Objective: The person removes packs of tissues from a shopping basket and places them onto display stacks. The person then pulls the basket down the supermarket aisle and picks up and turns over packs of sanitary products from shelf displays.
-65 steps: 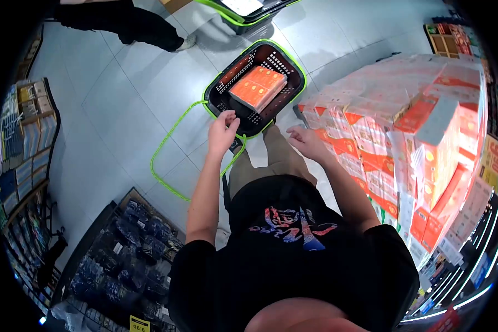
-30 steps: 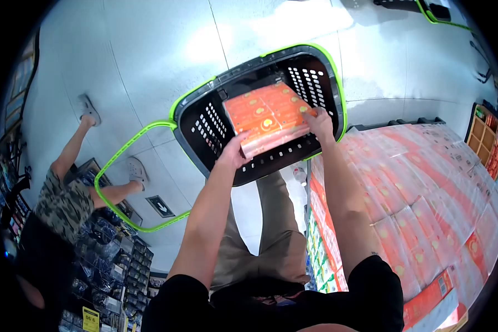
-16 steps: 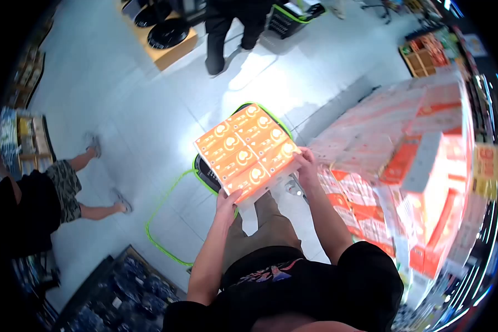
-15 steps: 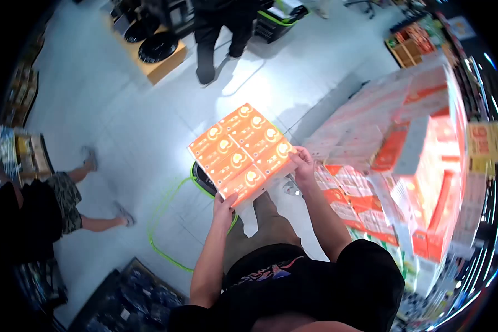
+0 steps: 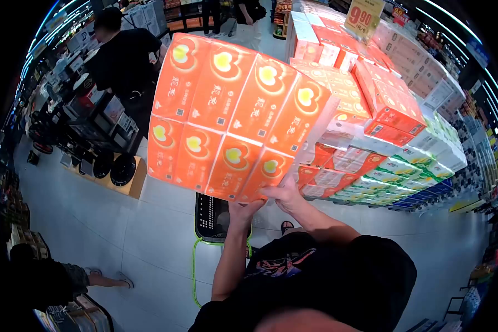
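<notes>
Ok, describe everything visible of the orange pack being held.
The orange pack is boxy and looks plastic-wrapped, its broad face showing two rows of four panels with yellow-centred hearts and lettering. Tilted, up off the floor, it is held at its lower edge by the left hand and right hand.

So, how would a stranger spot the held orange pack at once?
Start from the big stack of packs at upper right. Just left of it in the picture is an orange pack showing eight yellow-centred hearts. Unlike those stacked, it is held up in both hands.
</notes>
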`<state>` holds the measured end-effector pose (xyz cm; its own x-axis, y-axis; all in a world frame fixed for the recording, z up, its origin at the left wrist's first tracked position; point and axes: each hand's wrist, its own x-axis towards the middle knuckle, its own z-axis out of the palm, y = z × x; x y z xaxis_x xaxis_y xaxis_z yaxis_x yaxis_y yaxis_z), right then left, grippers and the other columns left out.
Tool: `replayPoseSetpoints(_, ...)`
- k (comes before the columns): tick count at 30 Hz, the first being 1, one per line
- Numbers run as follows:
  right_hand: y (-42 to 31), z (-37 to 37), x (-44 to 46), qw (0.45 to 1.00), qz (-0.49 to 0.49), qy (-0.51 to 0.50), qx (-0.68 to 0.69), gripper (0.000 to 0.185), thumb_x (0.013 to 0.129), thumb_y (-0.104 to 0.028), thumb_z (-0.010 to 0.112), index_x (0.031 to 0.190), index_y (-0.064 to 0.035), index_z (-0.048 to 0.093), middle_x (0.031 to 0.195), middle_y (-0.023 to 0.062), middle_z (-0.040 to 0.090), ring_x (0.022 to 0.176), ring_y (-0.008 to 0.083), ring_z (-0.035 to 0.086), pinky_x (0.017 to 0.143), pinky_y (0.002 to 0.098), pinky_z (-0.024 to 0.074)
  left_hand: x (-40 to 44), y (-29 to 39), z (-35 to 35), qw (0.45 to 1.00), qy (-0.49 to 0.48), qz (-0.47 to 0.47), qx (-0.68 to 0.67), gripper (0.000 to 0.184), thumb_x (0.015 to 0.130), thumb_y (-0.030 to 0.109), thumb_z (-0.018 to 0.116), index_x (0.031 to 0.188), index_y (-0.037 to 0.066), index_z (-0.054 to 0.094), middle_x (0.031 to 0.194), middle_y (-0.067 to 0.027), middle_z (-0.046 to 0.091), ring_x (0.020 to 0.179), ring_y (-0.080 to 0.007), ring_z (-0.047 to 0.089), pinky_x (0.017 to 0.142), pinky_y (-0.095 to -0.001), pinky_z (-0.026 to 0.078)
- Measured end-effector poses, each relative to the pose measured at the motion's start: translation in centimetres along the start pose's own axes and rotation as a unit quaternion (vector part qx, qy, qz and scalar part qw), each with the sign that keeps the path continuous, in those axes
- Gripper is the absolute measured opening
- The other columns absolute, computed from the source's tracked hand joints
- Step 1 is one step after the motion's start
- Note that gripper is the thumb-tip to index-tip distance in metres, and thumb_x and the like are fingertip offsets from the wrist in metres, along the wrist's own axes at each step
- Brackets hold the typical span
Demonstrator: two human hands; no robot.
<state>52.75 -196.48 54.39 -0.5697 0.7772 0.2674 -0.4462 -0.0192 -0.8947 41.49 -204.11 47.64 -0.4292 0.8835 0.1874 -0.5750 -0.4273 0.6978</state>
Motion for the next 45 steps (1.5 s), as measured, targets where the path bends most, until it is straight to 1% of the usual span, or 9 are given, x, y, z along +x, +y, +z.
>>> replayPoseSetpoints(5, -5.8, -7.3, -1.4, 0.996, -0.02, 0.04, 0.082, 0.075, 0.074, -0.005, 0.067, 0.141, -0.0035, 0.035, 0.131, 0.0087, 0.052, 0.119, 0.0204, 0.053, 0.1, 0.0353, 0.0435, 2.3, 2.7, 2.8, 0.978, -0.07, 0.107, -0.163, 0.11, 0.068, 0.049, 0.084, 0.146, -0.002, 0.026, 0.148, -0.0107, 0.039, 0.14, -0.0284, 0.034, 0.116, -0.0485, 0.025)
replayPoseSetpoints(14, -14.0, -17.6, 0.6, 0.989, -0.001, 0.126, 0.082, 0.06, 0.087, -0.019, 0.063, 0.139, 0.0013, 0.041, 0.132, 0.0123, 0.054, 0.121, 0.0205, 0.053, 0.102, 0.0358, 0.0429, 9.3, -0.3, 9.4, 1.0, 0.022, 0.002, -0.016, 0.057, 0.088, 0.028, 0.066, 0.133, 0.001, 0.044, 0.128, -0.0125, 0.055, 0.12, -0.023, 0.054, 0.104, -0.0396, 0.043)
replayPoseSetpoints(21, -17.4, -23.0, 2.0, 0.985, -0.071, 0.127, 0.091, 0.065, 0.094, -0.029, 0.055, 0.148, -0.0007, 0.03, 0.14, 0.009, 0.048, 0.129, 0.0203, 0.046, 0.108, 0.0345, 0.0356, 14.4, -3.0, 17.1, 0.991, 0.012, 0.107, 0.074, 0.054, 0.091, 0.02, 0.063, 0.137, 0.0, 0.043, 0.131, -0.0102, 0.053, 0.122, -0.0212, 0.05, 0.106, -0.0381, 0.037)
replayPoseSetpoints(23, -17.2, -22.9, 1.1, 0.976, -0.093, 0.168, 0.102, 0.063, 0.092, -0.021, 0.059, 0.146, -0.002, 0.033, 0.14, 0.0088, 0.046, 0.124, 0.0195, 0.049, 0.105, 0.0336, 0.0369, 14.9, -3.9, 18.1, 0.987, -0.007, 0.132, 0.092, 0.056, 0.089, 0.015, 0.066, 0.138, 0.0, 0.041, 0.132, -0.0102, 0.052, 0.123, -0.0198, 0.048, 0.106, -0.037, 0.037)
replayPoseSetpoints(26, -17.8, -24.1, 1.1, 0.969, -0.101, 0.22, -0.053, 0.055, 0.086, 0.004, 0.062, 0.136, -0.0014, 0.041, 0.131, 0.0083, 0.049, 0.105, 0.0128, 0.055, 0.091, 0.0263, 0.0445, 16.1, -5.7, 19.7, 0.957, 0.008, 0.163, 0.239, 0.06, 0.089, 0.014, 0.069, 0.139, 0.0, 0.039, 0.132, -0.0114, 0.051, 0.121, -0.0187, 0.049, 0.104, -0.0349, 0.039)
replayPoseSetpoints(33, -16.3, -29.1, 1.2, 0.902, -0.245, 0.247, -0.257, 0.038, 0.089, 0.002, 0.061, 0.125, -0.0013, 0.05, 0.114, 0.0052, 0.059, 0.099, 0.0102, 0.058, 0.085, 0.0254, 0.0479, 22.9, -8.6, 21.3, 0.942, 0.03, 0.141, 0.302, 0.049, 0.094, 0.022, 0.065, 0.133, -0.001, 0.044, 0.125, -0.0129, 0.057, 0.112, -0.0193, 0.055, 0.099, -0.0336, 0.042)
replayPoseSetpoints(35, -16.7, -28.8, 1.0, 0.912, -0.13, 0.138, -0.363, 0.034, 0.087, 0.0, 0.063, 0.12, -0.0014, 0.052, 0.112, 0.0092, 0.061, 0.098, 0.0129, 0.06, 0.082, 0.0258, 0.0478, 24.0, -9.4, 21.1, 0.936, 0.035, 0.15, 0.316, 0.049, 0.095, 0.023, 0.063, 0.133, -0.001, 0.043, 0.124, -0.0135, 0.057, 0.112, -0.0197, 0.055, 0.098, -0.0336, 0.042)
replayPoseSetpoints(40, -17.5, -27.4, 4.3, 0.861, -0.222, 0.111, -0.445, 0.045, 0.084, -0.006, 0.067, 0.126, -0.0018, 0.051, 0.122, 0.0179, 0.056, 0.112, 0.0305, 0.056, 0.094, 0.0386, 0.0457, 24.2, -9.4, 21.6, 0.923, 0.025, 0.155, 0.352, 0.051, 0.095, 0.024, 0.063, 0.133, -0.002, 0.041, 0.122, -0.0143, 0.058, 0.111, -0.0197, 0.056, 0.097, -0.0337, 0.043)
replayPoseSetpoints(45, -16.6, -27.6, 4.8, 0.873, -0.197, 0.115, -0.431, 0.046, 0.083, -0.007, 0.067, 0.126, -0.0017, 0.051, 0.122, 0.018, 0.057, 0.111, 0.0301, 0.057, 0.092, 0.0368, 0.0462, 23.5, -9.0, 20.4, 0.924, 0.022, 0.123, 0.361, 0.049, 0.093, 0.023, 0.065, 0.129, -0.003, 0.045, 0.121, -0.0149, 0.059, 0.11, -0.0203, 0.057, 0.095, -0.0333, 0.045)
